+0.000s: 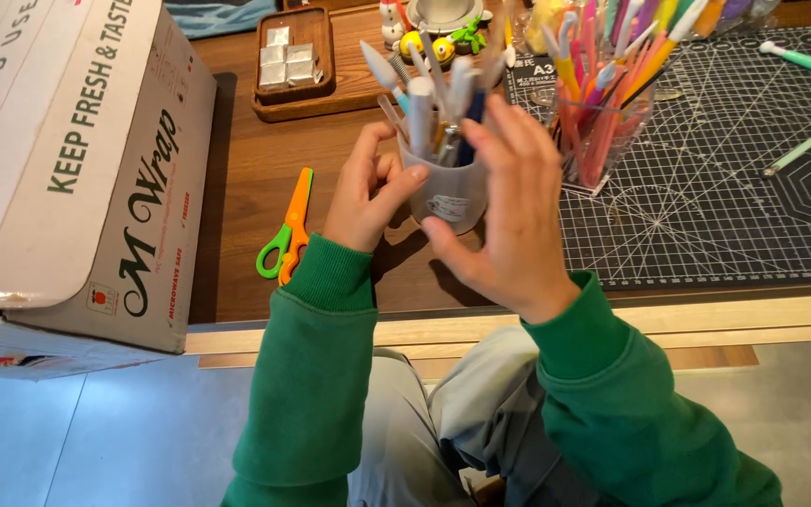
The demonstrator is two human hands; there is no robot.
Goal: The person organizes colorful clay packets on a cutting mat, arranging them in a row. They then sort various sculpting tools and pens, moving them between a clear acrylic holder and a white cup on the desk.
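Frosted cup (450, 192) of pens is what I have between both hands, lifted just above the wooden tabletop (265, 169) near its front edge. My left hand (368, 192) is curled against the cup's left wall, thumb pressed to its side. My right hand (509, 211) wraps the right and near side with the fingers spread wide, their tips reaching up past the rim. So both hands are closed on the cup, not flat and not empty. White, grey and dark blue pens (429, 89) stand bunched inside it and fan out above the rim.

Nearest to me are my green sleeves (316, 376) and grey trousers, then the pale wooden strip at the table's edge. Just left of my left wrist lie small scissors (288, 230) with orange and green handles, flat on the wood. Further left sits a large white cardboard box (77, 160), tilted. To the right a dark cutting mat (725, 178) with white grid lines covers the table. On its near-left part stands a clear holder (603, 122) crammed with pink, yellow and orange pens, just beside my right fingers. Beyond, a shallow wooden tray (293, 61) holds small foil-wrapped squares, and a few loose pale green pens lie on the mat's far right.
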